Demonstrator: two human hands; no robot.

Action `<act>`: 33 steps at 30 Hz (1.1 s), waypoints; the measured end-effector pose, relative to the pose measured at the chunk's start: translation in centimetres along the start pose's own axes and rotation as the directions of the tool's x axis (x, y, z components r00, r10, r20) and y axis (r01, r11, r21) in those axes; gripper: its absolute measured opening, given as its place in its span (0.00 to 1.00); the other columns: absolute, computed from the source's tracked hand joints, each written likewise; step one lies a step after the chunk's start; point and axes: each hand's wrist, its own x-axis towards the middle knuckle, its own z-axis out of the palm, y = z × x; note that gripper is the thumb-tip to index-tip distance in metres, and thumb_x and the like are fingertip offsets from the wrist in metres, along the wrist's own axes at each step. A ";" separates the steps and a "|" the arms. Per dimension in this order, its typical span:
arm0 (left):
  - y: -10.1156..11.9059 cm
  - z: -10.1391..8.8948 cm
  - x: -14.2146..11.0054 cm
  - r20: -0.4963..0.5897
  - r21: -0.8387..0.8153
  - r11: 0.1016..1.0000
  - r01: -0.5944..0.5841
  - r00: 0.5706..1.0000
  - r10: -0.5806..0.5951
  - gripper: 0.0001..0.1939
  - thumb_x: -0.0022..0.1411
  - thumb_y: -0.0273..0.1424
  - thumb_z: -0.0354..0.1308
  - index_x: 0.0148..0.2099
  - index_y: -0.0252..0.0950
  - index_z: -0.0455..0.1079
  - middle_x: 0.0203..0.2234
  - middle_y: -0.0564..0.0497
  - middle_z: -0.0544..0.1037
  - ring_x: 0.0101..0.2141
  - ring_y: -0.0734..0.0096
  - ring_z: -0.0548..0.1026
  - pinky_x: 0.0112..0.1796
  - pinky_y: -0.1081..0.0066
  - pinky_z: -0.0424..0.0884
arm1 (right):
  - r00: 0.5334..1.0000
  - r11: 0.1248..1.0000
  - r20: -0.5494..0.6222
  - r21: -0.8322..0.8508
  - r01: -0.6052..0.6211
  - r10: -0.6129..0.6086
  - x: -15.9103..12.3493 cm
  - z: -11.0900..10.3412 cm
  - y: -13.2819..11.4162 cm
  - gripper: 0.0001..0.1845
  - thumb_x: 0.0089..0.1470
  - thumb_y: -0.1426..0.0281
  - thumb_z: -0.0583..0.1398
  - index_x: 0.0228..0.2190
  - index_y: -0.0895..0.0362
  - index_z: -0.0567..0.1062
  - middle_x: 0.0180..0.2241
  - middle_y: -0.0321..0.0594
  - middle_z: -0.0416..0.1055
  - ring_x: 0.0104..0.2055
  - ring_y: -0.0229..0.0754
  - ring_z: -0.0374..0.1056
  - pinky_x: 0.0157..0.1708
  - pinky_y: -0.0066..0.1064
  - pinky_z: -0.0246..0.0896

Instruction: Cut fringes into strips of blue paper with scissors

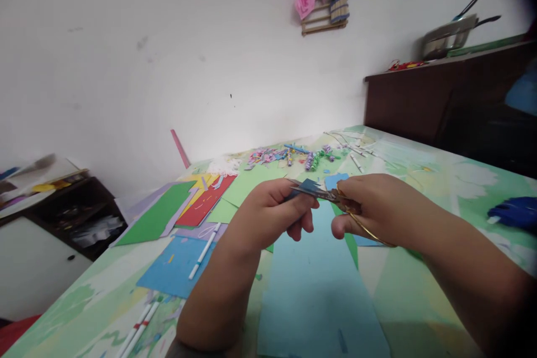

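My left hand (279, 210) pinches a small dark blue piece of paper (309, 185) between thumb and fingers. Its edge looks cut into pointed strips. My right hand (373, 207) is closed round the gold-coloured handles of a pair of scissors (335, 197), whose blades reach left to the paper. Both hands are raised above a long light blue sheet (314, 285) on the table. Part of the blades is hidden by the paper and my left fingers.
Coloured sheets, among them a green sheet (157, 213) and a red sheet (207, 201), lie left. White sticks (205, 251), curled paper pieces (310, 161) and scraps (266, 155) are spread over the patterned table (100, 296). A dark blue object (514, 212) lies right.
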 end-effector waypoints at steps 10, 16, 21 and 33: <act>0.2 -0.3 -0.2 -0.052 0.131 0.989 -0.074 0.995 0.082 0.10 0.56 0.28 0.52 0.23 0.33 0.66 0.16 0.57 0.71 0.16 0.86 0.67 0.20 0.84 0.63 | 0.997 0.997 0.060 0.065 0.048 -0.052 -0.4 0.0 0.3 0.22 0.47 0.48 0.52 0.21 0.54 0.61 0.21 0.35 0.62 0.21 0.37 0.55 0.20 0.27 0.43; 0.0 0.5 -0.2 -0.028 0.339 0.929 -0.151 0.985 0.170 0.13 0.58 0.29 0.50 0.22 0.33 0.66 0.18 0.57 0.71 0.16 0.86 0.68 0.19 0.84 0.62 | 0.992 0.995 0.107 0.087 0.056 -0.066 -0.4 0.0 -0.1 0.21 0.50 0.50 0.51 0.23 0.55 0.63 0.20 0.35 0.62 0.22 0.37 0.56 0.22 0.28 0.43; 0.2 1.0 -0.2 -0.029 0.261 0.961 -0.088 0.995 0.099 0.13 0.58 0.31 0.51 0.22 0.33 0.65 0.16 0.57 0.70 0.15 0.85 0.67 0.18 0.83 0.62 | 0.998 0.997 0.067 0.073 0.016 -0.021 -0.3 -0.3 -0.2 0.22 0.47 0.48 0.53 0.22 0.55 0.63 0.21 0.36 0.63 0.22 0.38 0.56 0.22 0.28 0.43; 0.1 1.3 0.0 -0.103 0.220 0.975 -0.043 0.992 0.067 0.11 0.54 0.23 0.49 0.21 0.33 0.65 0.16 0.57 0.70 0.16 0.84 0.68 0.19 0.82 0.64 | 1.000 1.000 -0.009 0.000 0.007 -0.007 -0.5 -0.2 0.3 0.23 0.46 0.46 0.51 0.22 0.54 0.60 0.22 0.36 0.63 0.22 0.39 0.54 0.21 0.29 0.41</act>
